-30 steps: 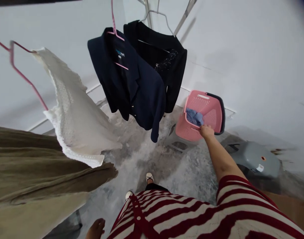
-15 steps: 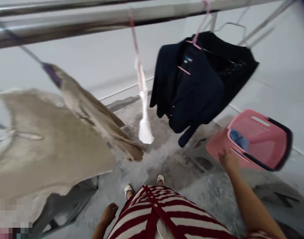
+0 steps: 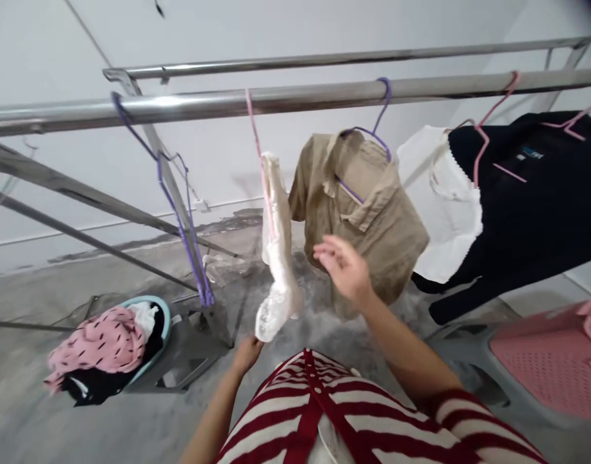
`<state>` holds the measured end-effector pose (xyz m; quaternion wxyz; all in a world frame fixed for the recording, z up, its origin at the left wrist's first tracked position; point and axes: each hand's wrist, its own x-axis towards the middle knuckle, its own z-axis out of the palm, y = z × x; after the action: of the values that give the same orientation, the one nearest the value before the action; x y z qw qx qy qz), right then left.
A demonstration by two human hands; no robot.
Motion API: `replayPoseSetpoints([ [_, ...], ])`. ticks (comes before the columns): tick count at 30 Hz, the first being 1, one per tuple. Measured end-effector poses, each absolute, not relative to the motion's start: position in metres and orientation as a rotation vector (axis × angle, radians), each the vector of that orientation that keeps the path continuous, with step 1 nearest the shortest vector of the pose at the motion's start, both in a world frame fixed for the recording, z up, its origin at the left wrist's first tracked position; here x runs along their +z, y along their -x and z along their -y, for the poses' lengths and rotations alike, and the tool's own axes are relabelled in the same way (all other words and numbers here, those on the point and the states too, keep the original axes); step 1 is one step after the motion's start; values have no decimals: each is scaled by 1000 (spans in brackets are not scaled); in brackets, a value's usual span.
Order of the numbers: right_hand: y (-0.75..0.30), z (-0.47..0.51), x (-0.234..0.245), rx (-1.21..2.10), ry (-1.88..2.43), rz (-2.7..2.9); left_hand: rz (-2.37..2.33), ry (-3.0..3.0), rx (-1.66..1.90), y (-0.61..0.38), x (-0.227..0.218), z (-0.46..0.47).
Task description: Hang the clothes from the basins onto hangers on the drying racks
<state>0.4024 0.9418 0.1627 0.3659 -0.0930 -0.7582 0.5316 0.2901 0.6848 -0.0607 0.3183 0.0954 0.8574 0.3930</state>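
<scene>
My right hand (image 3: 346, 269) is raised in front of me with its fingers spread, holding nothing, just before a khaki shirt (image 3: 367, 212) on a purple hanger. My left hand (image 3: 247, 354) hangs low by my striped top, touching the bottom end of a cream lace garment (image 3: 277, 254) that dangles from a pink hanger; its fingers are mostly hidden. Both garments hang from a steel rail (image 3: 285, 100). Further right hang a white top (image 3: 445, 200) and a dark navy jacket (image 3: 532, 200).
Empty purple hangers (image 3: 179, 193) hang at the left of the rail. A pale blue basket (image 3: 125, 341) with pink and dark clothes stands on a grey stool at lower left. A pink basket (image 3: 551, 361) is at the right edge. The floor is bare concrete.
My view swung left from the pink basket to the rail. My right hand left the basket and rose in front of the khaki shirt. My left hand came up to the cream garment.
</scene>
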Motion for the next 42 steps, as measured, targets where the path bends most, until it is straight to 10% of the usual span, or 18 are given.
replayPoseSetpoints([
  [5, -325, -923, 262, 1266, 83, 1893, -2207, -386, 1051, -275, -55, -665],
  [15, -313, -923, 295, 1385, 101, 1731, -2048, -561, 1318, -294, -45, -682],
  [25, -432, -911, 171, 1616, 411, 1876, -2327, -819, 1941, -278, 74, -767],
  [42, -529, -925, 92, 1418, 595, 2234, -2797, -911, 1135, -260, 99, -823],
])
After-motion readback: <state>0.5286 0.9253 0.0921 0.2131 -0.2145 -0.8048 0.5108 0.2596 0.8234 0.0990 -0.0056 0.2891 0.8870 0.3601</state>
